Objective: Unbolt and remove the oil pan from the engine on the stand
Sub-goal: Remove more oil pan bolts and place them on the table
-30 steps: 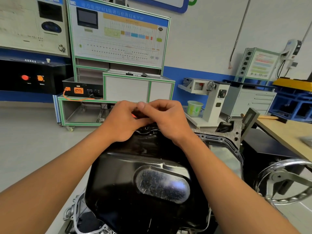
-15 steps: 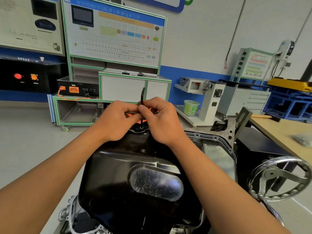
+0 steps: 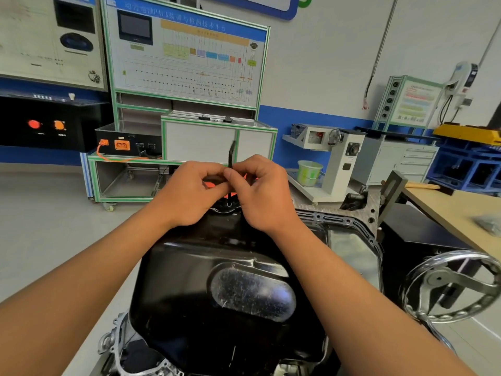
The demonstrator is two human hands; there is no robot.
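Note:
A glossy black oil pan lies bottom-up on the engine in front of me, a scuffed oval patch on its raised part. At its far rim both hands meet over a thin black hex key that stands upright, its lower end at a bolt hole in the flange. My left hand and my right hand pinch the key's shaft between thumb and fingers. The key's upper end sticks up above my knuckles. The grey engine flange shows to the right of the pan.
A chrome handwheel of the stand sits at the lower right. A wooden workbench runs along the right. Behind the engine stand a green-framed training panel on castors, a white machine with a green bucket, and grey floor at left.
The hex key, hidden under my hands a second ago, now rises upright above them. Both hands have lifted slightly and stay pinched together at the pan's far rim.

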